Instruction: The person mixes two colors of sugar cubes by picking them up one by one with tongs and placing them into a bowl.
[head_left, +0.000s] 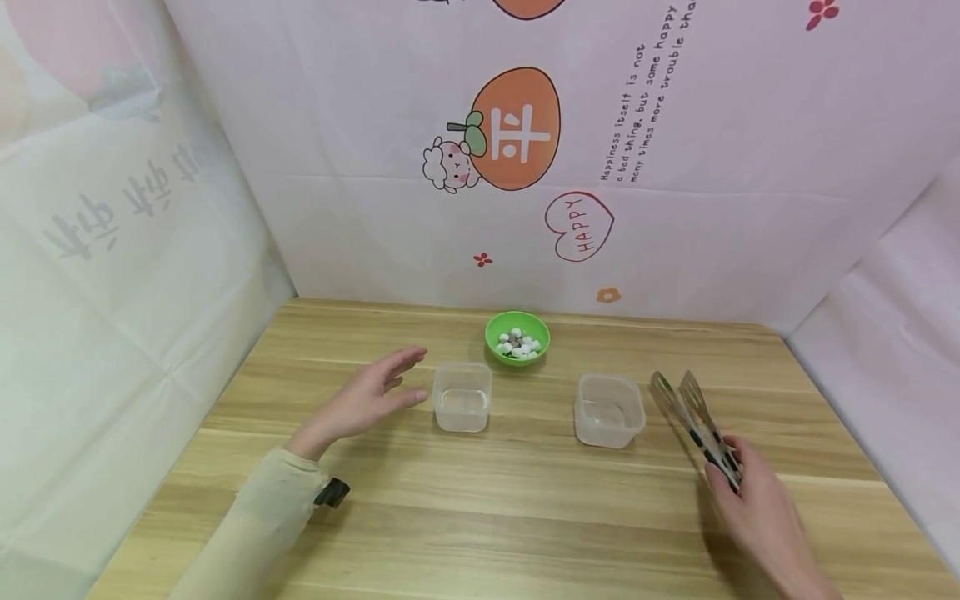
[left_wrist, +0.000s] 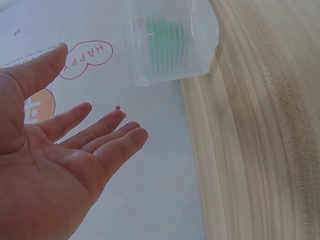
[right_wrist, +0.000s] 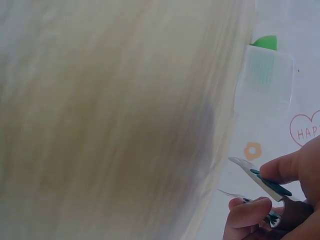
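My right hand (head_left: 757,500) grips a pair of metal tongs (head_left: 693,417) with dark handle grips, its two slotted ends spread apart over the right of the table. In the right wrist view, thumb and fingers pinch the tongs (right_wrist: 265,185) from both sides. My left hand (head_left: 367,396) holds nothing; its fingers reach out, relaxed, just left of a clear plastic container (head_left: 462,412), apart from it. The left wrist view shows that palm (left_wrist: 65,160) with fingers spread. A second clear container (head_left: 609,425) stands left of the tongs. Neither container shows anything inside.
Behind the containers, near the table's back edge, stands a green bowl (head_left: 517,360) with several white pieces (head_left: 527,344) and something brownish among them. White printed sheets (head_left: 360,208) wall off the back and both sides of the wooden table (head_left: 510,517).
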